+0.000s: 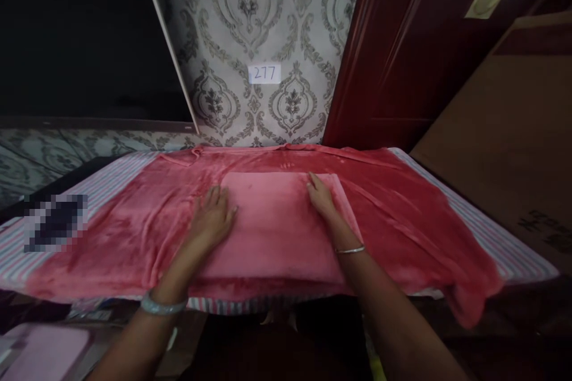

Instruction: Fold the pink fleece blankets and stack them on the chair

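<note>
Forearms are seen at 6 o'clock; left hand (213, 214) and right hand (322, 197) are pressed flat, open, at 9 and 3 o'clock edges of folded pink panel (272, 226) on red blanket (402, 208).

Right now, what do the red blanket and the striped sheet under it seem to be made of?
Red blanket: plush fleece, likely synthetic; soft nap, dull sheen, brushed streaks near the left hand and right hand lying flat on it. Striped sheet: thin woven cloth, perhaps cotton; flat, matte, fine stripes.
</note>
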Action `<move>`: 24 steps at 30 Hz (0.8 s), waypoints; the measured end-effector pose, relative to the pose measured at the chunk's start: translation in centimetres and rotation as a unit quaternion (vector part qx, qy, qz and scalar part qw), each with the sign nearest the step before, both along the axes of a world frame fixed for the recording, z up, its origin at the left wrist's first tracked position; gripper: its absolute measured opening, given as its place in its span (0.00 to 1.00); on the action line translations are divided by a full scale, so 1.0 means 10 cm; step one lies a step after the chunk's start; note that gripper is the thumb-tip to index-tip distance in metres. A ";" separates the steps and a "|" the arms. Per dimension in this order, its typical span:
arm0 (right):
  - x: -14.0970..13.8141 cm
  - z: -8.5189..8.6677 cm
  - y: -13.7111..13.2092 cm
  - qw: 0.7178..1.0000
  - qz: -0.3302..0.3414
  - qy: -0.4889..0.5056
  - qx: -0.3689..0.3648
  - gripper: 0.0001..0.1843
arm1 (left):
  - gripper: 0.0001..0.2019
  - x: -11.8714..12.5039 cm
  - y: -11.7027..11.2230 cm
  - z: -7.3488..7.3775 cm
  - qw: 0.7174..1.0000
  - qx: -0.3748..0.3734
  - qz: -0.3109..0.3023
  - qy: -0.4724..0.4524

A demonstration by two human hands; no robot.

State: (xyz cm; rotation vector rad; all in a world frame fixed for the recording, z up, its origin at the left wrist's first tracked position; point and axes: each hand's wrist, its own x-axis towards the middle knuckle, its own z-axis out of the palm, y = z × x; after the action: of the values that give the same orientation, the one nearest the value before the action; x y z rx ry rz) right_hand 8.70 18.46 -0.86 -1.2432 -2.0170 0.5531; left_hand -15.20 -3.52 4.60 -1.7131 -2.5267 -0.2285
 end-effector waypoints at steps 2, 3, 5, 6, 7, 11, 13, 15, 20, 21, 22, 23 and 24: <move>-0.01 0.16 0.06 1.000 -0.010 -0.011 -0.007 0.31 | 0.32 0.19 0.28 0.16 0.997 0.008 -0.081 -0.007; -0.01 0.24 0.08 0.999 -0.018 -0.030 0.000 0.31 | 0.32 0.31 0.45 0.23 0.993 -0.001 -0.120 -0.014; -0.01 0.35 0.07 0.995 -0.035 -0.087 0.021 0.31 | 0.32 0.58 0.80 0.33 0.982 -0.035 -0.180 -0.033; 0.00 0.37 0.05 0.992 -0.043 -0.119 0.028 0.30 | 0.32 0.70 0.96 0.34 0.977 -0.051 -0.203 -0.038; 0.01 0.37 0.01 0.987 -0.048 -0.152 0.030 0.29 | 0.32 0.82 1.11 0.32 0.973 -0.060 -0.221 -0.039; 0.09 0.23 -0.14 0.967 -0.042 -0.246 0.048 0.27 | 0.29 1.07 1.46 0.02 0.966 -0.040 -0.254 -0.021; 0.12 0.16 -0.18 0.963 -0.039 -0.261 0.056 0.27 | 0.29 1.08 1.50 -0.16 0.967 -0.015 -0.255 -0.015; 0.13 0.13 -0.18 0.962 -0.039 -0.266 0.054 0.27 | 0.30 1.03 1.51 -0.27 0.969 -0.004 -0.248 -0.013; 0.13 0.14 -0.15 0.960 -0.042 -0.274 0.049 0.27 | 0.33 0.63 1.50 -0.19 0.981 -0.046 -0.189 -0.007; 0.13 0.15 -0.15 0.960 -0.041 -0.273 0.049 0.27 | 0.32 0.51 1.49 -0.15 0.984 -0.056 -0.169 -0.007; 0.13 0.15 -0.15 0.961 -0.039 -0.271 0.051 0.27 | 0.32 0.37 1.47 -0.13 0.987 -0.063 -0.150 -0.006; 0.13 0.15 -0.15 0.961 -0.037 -0.267 0.053 0.27 | 0.31 0.23 1.44 -0.11 0.989 -0.064 -0.131 -0.003; 0.13 0.15 -0.16 0.963 -0.036 -0.263 0.055 0.27 | 0.30 0.10 1.41 -0.10 0.992 -0.060 -0.110 0.002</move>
State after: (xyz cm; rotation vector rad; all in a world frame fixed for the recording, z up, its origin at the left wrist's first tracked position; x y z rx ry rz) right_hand 10.02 16.90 0.60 -1.5000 -2.3780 0.0689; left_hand -14.20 10.58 3.63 -2.0379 -2.3915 -0.0875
